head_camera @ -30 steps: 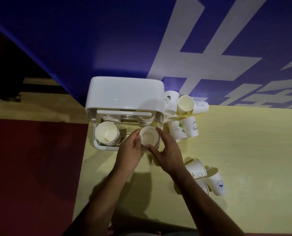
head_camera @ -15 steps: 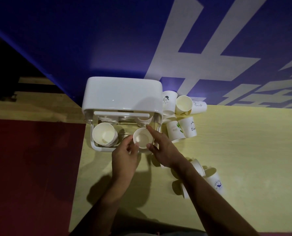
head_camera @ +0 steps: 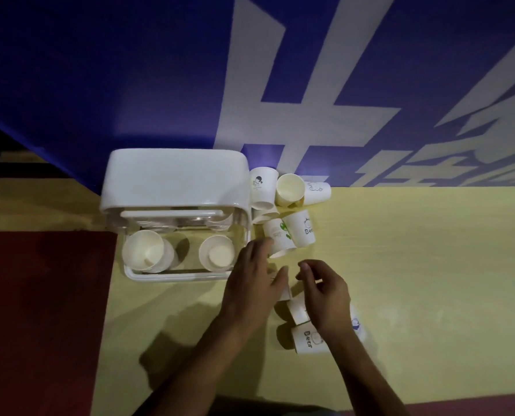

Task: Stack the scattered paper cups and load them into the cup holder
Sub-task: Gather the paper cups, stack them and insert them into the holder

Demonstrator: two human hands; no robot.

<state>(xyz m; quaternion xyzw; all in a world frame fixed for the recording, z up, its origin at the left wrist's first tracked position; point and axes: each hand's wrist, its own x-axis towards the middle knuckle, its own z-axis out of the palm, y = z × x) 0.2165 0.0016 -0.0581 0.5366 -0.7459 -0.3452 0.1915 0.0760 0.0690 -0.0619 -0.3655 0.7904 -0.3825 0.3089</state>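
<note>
A white cup holder (head_camera: 175, 181) with a clear front tray stands at the table's back left. Inside it sit a left cup stack (head_camera: 143, 250) and a right cup stack (head_camera: 217, 253). My left hand (head_camera: 253, 283) hovers just right of the holder with fingers spread and holds nothing. My right hand (head_camera: 322, 292) hangs beside it with loosely curled fingers, over fallen cups (head_camera: 307, 340) lying on the table. More scattered cups (head_camera: 298, 229) lie by the wall, right of the holder.
The yellow table (head_camera: 415, 280) runs along a blue wall (head_camera: 130, 70) with white lettering. To the left, past the table's edge, lies a red floor (head_camera: 40, 310).
Both hands have let go of the cup stack, which now sits in the holder's right slot. They have moved right, to the fallen cups near the table's middle.
</note>
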